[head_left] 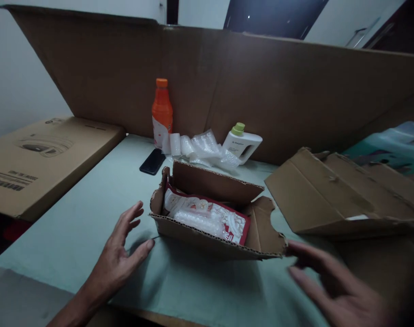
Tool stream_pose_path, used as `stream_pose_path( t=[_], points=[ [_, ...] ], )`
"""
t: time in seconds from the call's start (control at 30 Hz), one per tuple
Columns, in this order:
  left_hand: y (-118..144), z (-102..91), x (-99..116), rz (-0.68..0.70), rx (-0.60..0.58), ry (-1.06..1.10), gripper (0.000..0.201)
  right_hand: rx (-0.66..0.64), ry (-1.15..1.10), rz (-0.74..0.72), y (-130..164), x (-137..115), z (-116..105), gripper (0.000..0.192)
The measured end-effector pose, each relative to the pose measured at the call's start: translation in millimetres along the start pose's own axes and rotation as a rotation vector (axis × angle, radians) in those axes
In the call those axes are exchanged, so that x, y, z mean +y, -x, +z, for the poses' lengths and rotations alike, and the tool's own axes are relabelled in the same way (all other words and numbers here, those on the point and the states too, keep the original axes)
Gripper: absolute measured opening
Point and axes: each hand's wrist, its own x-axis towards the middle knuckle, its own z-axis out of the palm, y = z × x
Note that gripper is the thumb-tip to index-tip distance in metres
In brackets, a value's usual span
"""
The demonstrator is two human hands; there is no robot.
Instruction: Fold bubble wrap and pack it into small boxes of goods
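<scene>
- A tall cardboard sheet (261, 91) stands as a wall across the upper half of the frame, behind everything on the table.
- The pale green table (91, 200) fills the middle and lower left of the frame.
- A big closed carton (46, 159) with printed marks lies flat at the left edge.
- A flattened, torn cardboard box (332, 195) lies at the right, just beside the small box.
- The small open cardboard box (214, 213) sits at the centre of the frame, flaps up and ragged, between the two hands.
- Inside it lies a red-and-white packet (210, 215) with clear bubble wrap over it.
- The right hand (332, 286) is at the lower right, blurred, fingers spread, fingertips at the box's torn right corner; contact cannot be told. It holds nothing.
- The left hand (120, 254) is at the lower centre-left, open with fingers apart, thumb near the box's left front corner, not touching.
- A heap of bubble wrap (200, 147) lies at the upper centre.
- An orange bottle (162, 111) stands upright behind it, to the left.
- A white bottle (243, 143) with a green cap leans at the right.
- A dark phone (153, 161) lies flat in front of the orange bottle.
</scene>
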Motion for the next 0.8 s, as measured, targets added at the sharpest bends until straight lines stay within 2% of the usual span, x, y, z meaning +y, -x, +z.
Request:
stream_pose_path(
  t=[0.1, 0.17, 0.2, 0.27, 0.37, 0.43, 0.53, 0.6, 0.7, 0.8],
  points=[
    [-12.5, 19.4, -8.7, -0.14, -0.133, 0.148, 0.075, -0.123, -0.062, -0.003, 7.5, -4.6, 53.2, 0.057],
    [-25.2, 37.6, -6.0, -0.171, -0.186, 0.259, 0.076, -0.135, -0.13, 0.021, -0.9, -11.1, 78.3, 0.055],
    [-30.9, 47.5, -2.3, -0.176, -0.198, 0.31, 0.076, -0.124, -0.161, 0.032, -5.4, -11.3, 84.1, 0.052],
    [-37.9, 67.4, 8.7, -0.172, -0.193, 0.375, 0.073, -0.082, -0.2, 0.06, -9.0, -2.1, 82.0, 0.047],
    [-33.9, 92.4, 27.8, -0.104, -0.185, 0.386, 0.068, 0.02, -0.167, 0.136, 2.1, 29.8, 56.7, 0.048],
    [-22.8, 100.0, 36.7, -0.036, -0.198, 0.364, 0.069, 0.058, -0.11, 0.2, 13.7, 48.9, 39.8, 0.051],
    [0.5, 89.7, 35.7, -0.023, -0.175, 0.32, 0.065, 0.031, -0.119, 0.219, 22.8, 49.5, 39.6, 0.055],
    [14.9, 70.5, 25.4, -0.104, -0.083, 0.264, 0.056, -0.048, -0.185, 0.161, 16.8, 30.1, 59.3, 0.053],
    [27.2, 39.1, 5.3, -0.223, 0.088, 0.176, 0.051, -0.202, -0.31, 0.021, -11.7, -6.5, 98.5, 0.048],
    [33.2, 19.9, -11.2, -0.252, 0.132, 0.14, 0.052, -0.294, -0.402, -0.076, -41.0, -25.4, 121.5, 0.049]
  ],
)
